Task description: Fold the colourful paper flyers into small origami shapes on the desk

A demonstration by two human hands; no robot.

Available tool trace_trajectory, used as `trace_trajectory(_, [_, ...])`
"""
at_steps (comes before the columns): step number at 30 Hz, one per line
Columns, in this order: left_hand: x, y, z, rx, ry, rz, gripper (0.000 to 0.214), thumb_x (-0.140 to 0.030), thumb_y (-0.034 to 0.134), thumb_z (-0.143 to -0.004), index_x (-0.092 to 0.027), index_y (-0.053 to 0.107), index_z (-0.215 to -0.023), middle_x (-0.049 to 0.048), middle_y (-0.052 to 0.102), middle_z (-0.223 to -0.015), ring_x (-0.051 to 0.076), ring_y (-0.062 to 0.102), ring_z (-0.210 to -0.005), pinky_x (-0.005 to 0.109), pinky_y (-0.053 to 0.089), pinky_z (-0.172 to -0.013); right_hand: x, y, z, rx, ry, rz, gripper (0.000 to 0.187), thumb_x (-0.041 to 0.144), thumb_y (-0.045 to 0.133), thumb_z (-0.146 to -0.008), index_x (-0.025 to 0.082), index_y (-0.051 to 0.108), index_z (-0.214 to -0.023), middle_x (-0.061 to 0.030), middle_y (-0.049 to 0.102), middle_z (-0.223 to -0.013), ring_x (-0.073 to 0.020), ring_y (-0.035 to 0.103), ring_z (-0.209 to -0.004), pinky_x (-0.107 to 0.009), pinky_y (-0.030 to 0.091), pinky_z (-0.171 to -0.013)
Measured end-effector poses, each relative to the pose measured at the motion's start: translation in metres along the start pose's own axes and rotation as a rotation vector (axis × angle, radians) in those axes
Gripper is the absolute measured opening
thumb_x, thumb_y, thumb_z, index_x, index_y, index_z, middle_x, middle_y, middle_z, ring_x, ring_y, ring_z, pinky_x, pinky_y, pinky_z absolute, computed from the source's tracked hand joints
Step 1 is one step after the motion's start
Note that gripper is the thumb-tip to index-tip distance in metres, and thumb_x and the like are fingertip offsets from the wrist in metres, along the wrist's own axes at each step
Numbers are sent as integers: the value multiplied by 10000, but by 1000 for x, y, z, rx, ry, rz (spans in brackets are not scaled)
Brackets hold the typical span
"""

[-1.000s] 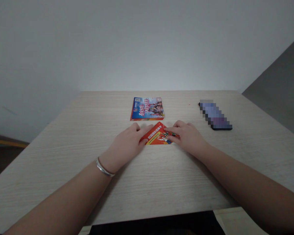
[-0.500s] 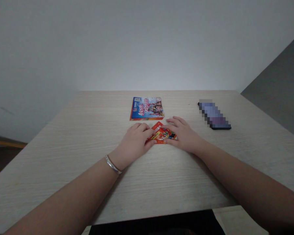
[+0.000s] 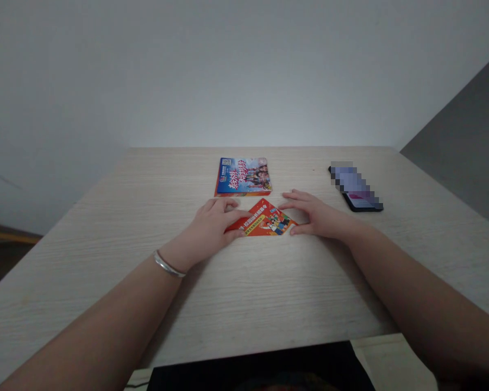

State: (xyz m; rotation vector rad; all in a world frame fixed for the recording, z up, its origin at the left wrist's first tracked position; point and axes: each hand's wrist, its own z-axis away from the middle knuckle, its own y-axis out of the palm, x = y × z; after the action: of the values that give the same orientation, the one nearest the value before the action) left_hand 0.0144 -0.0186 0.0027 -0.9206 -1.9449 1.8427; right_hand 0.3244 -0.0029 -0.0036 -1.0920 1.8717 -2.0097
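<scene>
A red printed paper, folded into a triangle, lies flat in the middle of the light wooden table. My left hand, with a silver bangle on its wrist, presses its fingers on the paper's left corner. My right hand rests beside the paper's right corner, fingers stretched out and fingertips touching its edges. Just behind the paper lies a stack of blue and red leaflets.
A dark phone lies at the right rear of the table. A white wall stands behind the table's far edge. The table's near edge runs below my forearms, with dark floor beneath it.
Both hands have spread apart again along the folded paper, after closing in over its middle half a second ago. More of the red triangle now shows between them.
</scene>
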Motion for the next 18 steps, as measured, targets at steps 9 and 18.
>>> trace_trajectory(9, [23,-1,5,46,-57,-20,381,-416,580,-905,-445,610,-1283,75,539,-1361,316,463,-1240,550,330,-1052,-12,-5,5,42,47,19,762,506,803,-703,242,563,-1377,-157,401,-1548,-361,300,-1460,-610,242,-1163])
trace_trajectory(18, [27,-18,6,148,9,18,292,-240,629,-876,-364,720,-1124,33,605,-1370,277,484,-1294,522,327,-1068,-17,-8,16,39,190,39,822,473,834,-658,258,548,-1398,-150,378,-1561,-400,230,-1476,-638,251,-1161])
